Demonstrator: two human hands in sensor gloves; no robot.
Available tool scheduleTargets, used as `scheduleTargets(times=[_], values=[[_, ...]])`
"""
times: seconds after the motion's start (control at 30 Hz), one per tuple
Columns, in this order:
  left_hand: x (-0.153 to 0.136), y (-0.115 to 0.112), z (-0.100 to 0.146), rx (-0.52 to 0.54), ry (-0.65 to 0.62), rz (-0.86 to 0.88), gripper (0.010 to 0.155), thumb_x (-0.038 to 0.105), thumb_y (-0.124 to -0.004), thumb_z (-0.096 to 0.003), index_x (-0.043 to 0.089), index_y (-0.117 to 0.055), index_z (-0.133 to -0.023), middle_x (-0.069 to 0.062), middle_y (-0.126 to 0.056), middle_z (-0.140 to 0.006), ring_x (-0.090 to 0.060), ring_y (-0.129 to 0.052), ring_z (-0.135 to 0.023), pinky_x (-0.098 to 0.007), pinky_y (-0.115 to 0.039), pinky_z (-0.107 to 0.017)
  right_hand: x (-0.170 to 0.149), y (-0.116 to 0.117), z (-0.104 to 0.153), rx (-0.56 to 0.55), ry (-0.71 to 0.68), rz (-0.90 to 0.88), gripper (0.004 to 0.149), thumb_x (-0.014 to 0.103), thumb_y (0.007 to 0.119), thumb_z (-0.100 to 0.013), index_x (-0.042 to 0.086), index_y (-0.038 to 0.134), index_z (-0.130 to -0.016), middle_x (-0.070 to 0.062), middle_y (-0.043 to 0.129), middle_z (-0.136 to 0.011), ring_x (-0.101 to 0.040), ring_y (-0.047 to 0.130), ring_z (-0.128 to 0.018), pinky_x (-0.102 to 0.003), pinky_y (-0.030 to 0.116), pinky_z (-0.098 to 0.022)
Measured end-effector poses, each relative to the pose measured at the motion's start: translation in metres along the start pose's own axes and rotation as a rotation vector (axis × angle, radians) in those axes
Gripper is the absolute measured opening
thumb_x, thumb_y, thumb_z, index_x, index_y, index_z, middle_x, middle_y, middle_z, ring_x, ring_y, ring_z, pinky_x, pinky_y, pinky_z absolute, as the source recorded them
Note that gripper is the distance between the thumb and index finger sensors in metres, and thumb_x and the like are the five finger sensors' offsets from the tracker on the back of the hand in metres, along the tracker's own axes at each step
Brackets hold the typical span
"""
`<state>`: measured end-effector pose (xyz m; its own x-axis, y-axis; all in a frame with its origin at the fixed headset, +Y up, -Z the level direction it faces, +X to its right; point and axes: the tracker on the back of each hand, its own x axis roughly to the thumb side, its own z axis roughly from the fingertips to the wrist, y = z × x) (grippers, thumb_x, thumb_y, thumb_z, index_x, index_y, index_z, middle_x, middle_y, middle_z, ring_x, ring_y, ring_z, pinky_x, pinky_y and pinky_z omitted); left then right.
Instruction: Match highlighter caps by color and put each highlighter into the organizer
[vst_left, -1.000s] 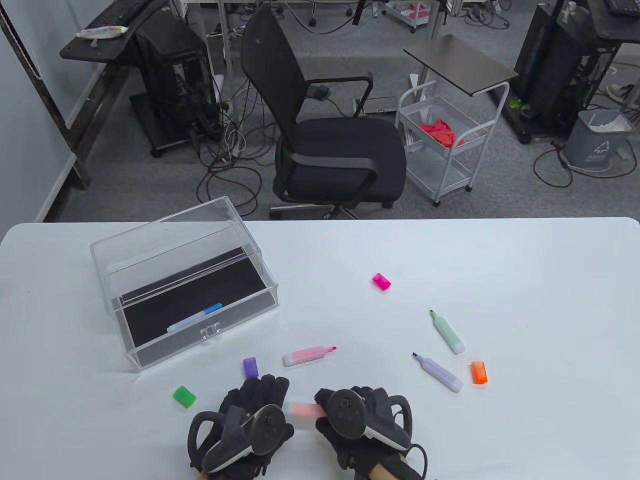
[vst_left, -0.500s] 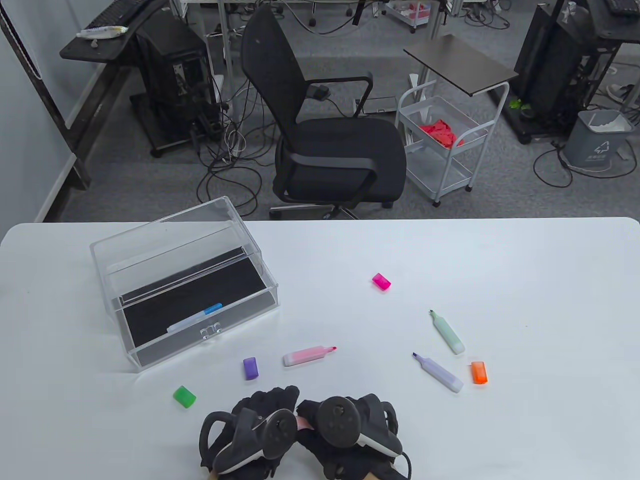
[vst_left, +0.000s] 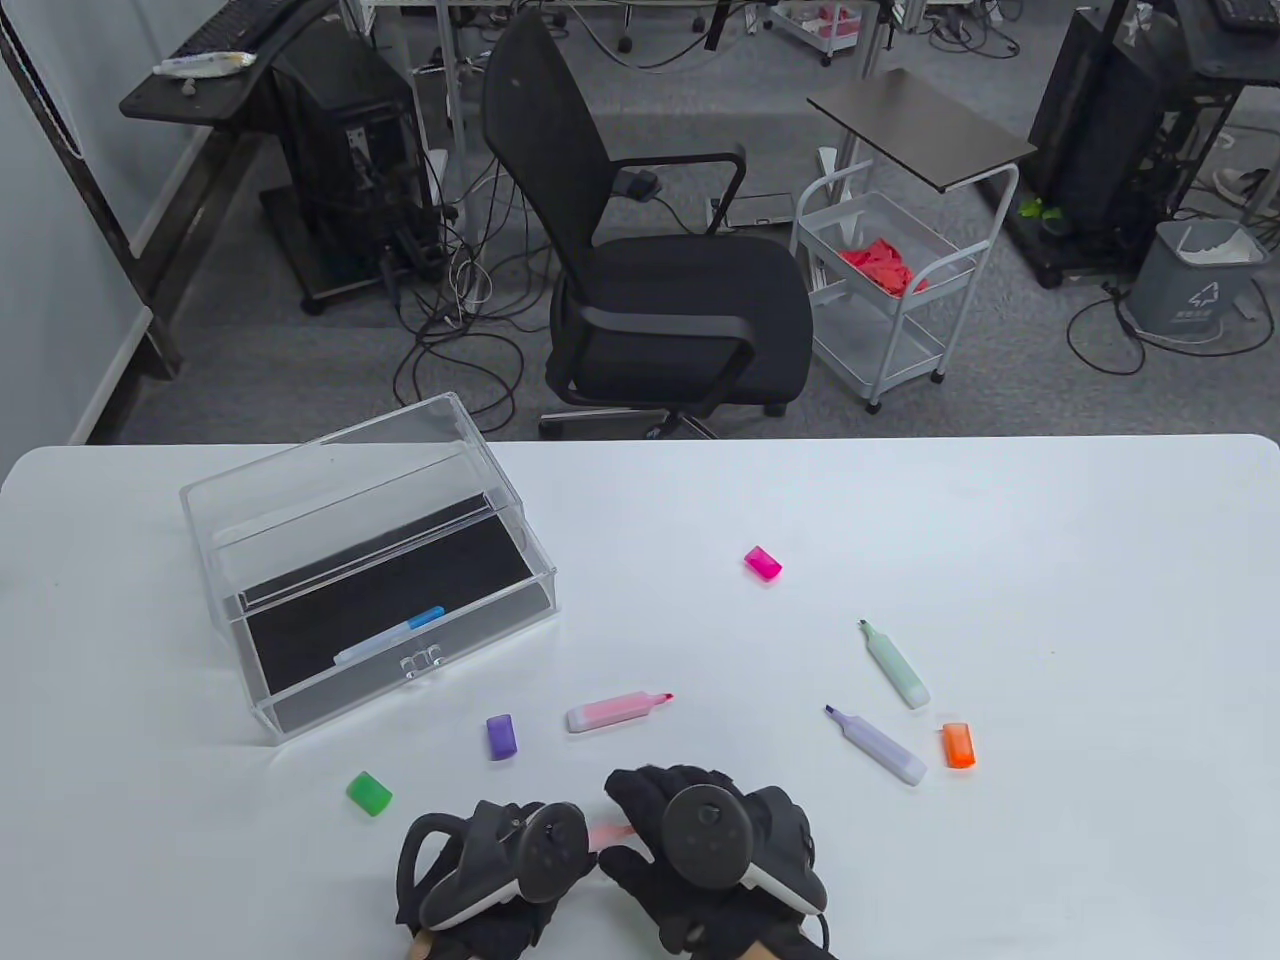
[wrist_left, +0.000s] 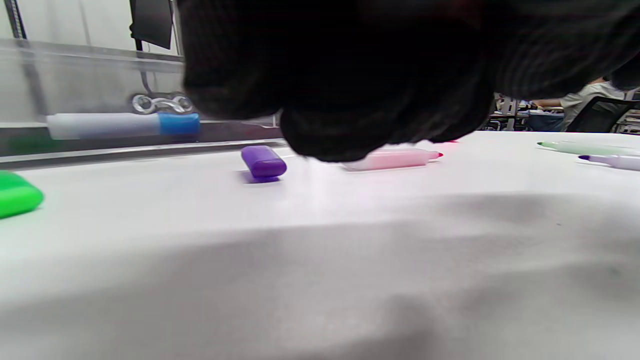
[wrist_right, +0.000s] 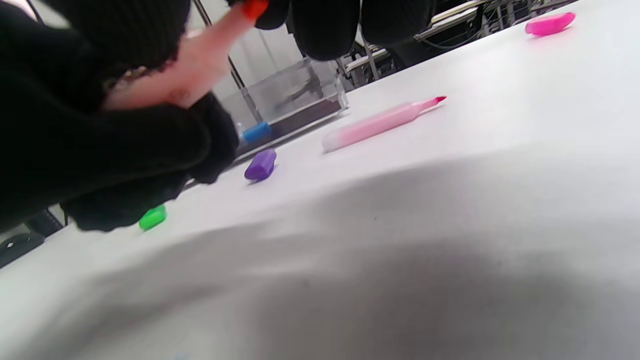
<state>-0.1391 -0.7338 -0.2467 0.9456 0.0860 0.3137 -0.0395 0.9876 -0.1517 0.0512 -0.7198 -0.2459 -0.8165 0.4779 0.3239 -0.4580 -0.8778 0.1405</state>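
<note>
Both hands meet at the table's near edge around an uncapped pale orange highlighter. My left hand grips its body, and my right hand pinches the end with the orange tip. The orange cap lies on the table to the right, beside the purple highlighter. The clear organizer stands at the left with a capped blue highlighter in its open drawer.
A pink highlighter, a purple cap and a green cap lie just beyond the hands. A green highlighter and a pink cap lie further right. An office chair stands behind the table.
The hands came together over the orange highlighter. The left hand closed round its body and drew back toward the near edge, while the right hand shifted slightly right.
</note>
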Motion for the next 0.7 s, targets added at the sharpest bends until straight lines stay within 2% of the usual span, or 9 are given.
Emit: scheduleTargets(times=[0.1,0.3,0.43,0.7], values=[[-0.007,0.000,-0.002,0.000,0.027,0.008,0.051,0.060,-0.072,-0.0416,0.032,-0.078,-0.084,0.016,-0.093,-0.053,-0.009,-0.103,-0.033,-0.031,-0.090,-0.032,-0.006,-0.014,-0.002,-0.046,0.052,0.026,0.071,0.047,0.080,-0.040,0.028,0.050,-0.102,-0.012,0.049,-0.111,-0.043,0.045,-0.102,-0.070,0.034,-0.070],[-0.019,0.000,-0.003,0.002,0.078,0.017,0.051,0.060,-0.071,-0.0418,0.032,-0.078,-0.085,0.016,-0.093,-0.053,-0.009,-0.103,-0.033,-0.031,-0.090,-0.032,-0.031,-0.050,-0.009,-0.172,0.161,0.176,0.070,0.045,0.081,-0.040,0.029,0.050,-0.101,-0.011,0.045,-0.112,-0.043,0.043,-0.103,-0.070,0.032,-0.071],[-0.025,0.000,-0.004,0.004,0.102,0.021,0.052,0.060,-0.071,-0.0418,0.032,-0.078,-0.085,0.016,-0.093,-0.053,-0.009,-0.103,-0.033,-0.031,-0.090,-0.032,-0.058,-0.078,-0.011,-0.214,0.266,0.288,0.071,0.046,0.080,-0.040,0.030,0.049,-0.101,-0.011,0.045,-0.112,-0.043,0.044,-0.103,-0.070,0.033,-0.071],[-0.029,0.002,-0.003,0.015,0.122,0.024,0.052,0.060,-0.071,-0.0419,0.032,-0.078,-0.085,0.016,-0.094,-0.053,-0.009,-0.103,-0.033,-0.031,-0.090,-0.032,-0.123,-0.122,-0.005,-0.275,0.520,0.360,0.070,0.046,0.081,-0.040,0.029,0.051,-0.101,-0.011,0.049,-0.111,-0.042,0.049,-0.101,-0.069,0.034,-0.071]])
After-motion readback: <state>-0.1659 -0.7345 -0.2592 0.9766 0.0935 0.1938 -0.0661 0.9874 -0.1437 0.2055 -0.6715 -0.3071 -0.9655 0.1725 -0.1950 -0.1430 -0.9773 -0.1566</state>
